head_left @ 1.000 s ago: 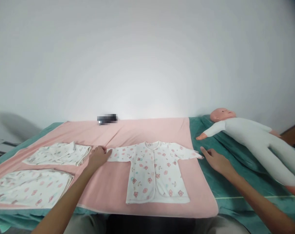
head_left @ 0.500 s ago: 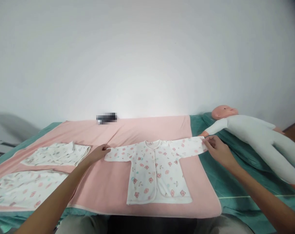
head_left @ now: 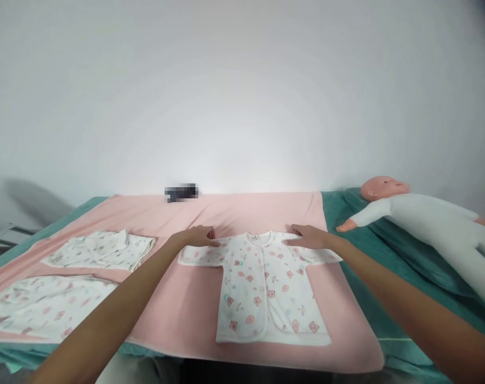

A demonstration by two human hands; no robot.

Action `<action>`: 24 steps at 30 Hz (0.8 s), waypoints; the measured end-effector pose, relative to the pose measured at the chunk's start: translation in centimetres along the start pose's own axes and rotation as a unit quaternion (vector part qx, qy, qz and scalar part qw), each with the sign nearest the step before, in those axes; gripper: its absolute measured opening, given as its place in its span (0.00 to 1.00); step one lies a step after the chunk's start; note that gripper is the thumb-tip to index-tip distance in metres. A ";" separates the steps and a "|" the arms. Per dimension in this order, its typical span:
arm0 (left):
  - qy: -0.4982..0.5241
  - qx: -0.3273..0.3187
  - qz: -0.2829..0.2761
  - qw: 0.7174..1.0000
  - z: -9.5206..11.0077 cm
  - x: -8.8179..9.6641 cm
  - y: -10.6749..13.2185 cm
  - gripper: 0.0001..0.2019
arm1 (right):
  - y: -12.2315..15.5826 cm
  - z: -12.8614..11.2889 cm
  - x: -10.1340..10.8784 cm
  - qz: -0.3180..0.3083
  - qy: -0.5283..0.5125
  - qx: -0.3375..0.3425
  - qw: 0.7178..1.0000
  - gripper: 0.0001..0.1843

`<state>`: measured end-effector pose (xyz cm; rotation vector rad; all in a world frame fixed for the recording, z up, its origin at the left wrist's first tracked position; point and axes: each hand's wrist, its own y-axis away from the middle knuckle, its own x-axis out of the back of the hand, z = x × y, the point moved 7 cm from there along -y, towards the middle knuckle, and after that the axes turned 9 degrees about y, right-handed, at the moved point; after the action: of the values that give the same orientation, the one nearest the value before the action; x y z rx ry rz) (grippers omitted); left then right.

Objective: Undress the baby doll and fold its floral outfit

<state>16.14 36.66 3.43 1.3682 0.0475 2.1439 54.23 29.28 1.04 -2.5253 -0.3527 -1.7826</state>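
A small white baby shirt (head_left: 262, 293) with pink bear prints lies spread flat, its sleeves stretched to both sides. Over its left sleeve near the shoulder is my left hand (head_left: 196, 236), thumb and fingers apart. My right hand (head_left: 314, 237) rests in a similar way at the opposite shoulder, thumb apart from the fingers and covering part of that sleeve. Neither hand grips the cloth visibly. The collar with its small label shows between the hands, and the front edges meet down the middle.
Under the shirt is a pink blanket (head_left: 178, 314) on a green cover (head_left: 354, 282). Folded printed garments (head_left: 102, 249) and another printed piece (head_left: 46, 304) lie on the left. A baby doll (head_left: 426, 218) in white lies at right. A blurred dark object (head_left: 181, 192) sits by the wall (head_left: 242, 96).
Both hands have let go of the cuffs and moved inward along the sleeves to the shoulders. The shirt stays spread out; the view has shifted slightly.
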 end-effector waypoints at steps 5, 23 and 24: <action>0.009 -0.036 -0.054 0.998 2.9 -1.9 -2.3 0.28 | -1.8 -2.5 0.0 -0.010 -0.054 0.039 0.998 0.38; 0.257 -0.295 0.178 0.903 20.8 4.9 18.4 0.22 | 15.5 -18.4 15.0 0.245 -0.220 0.103 0.939 0.28; 0.269 -0.301 0.191 0.895 21.7 5.3 19.5 0.22 | 16.7 -19.5 15.7 0.249 -0.231 0.110 0.934 0.27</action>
<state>23.86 17.18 24.49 0.4276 -0.6645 2.4931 44.55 12.60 24.13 -2.5361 0.0831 -0.9149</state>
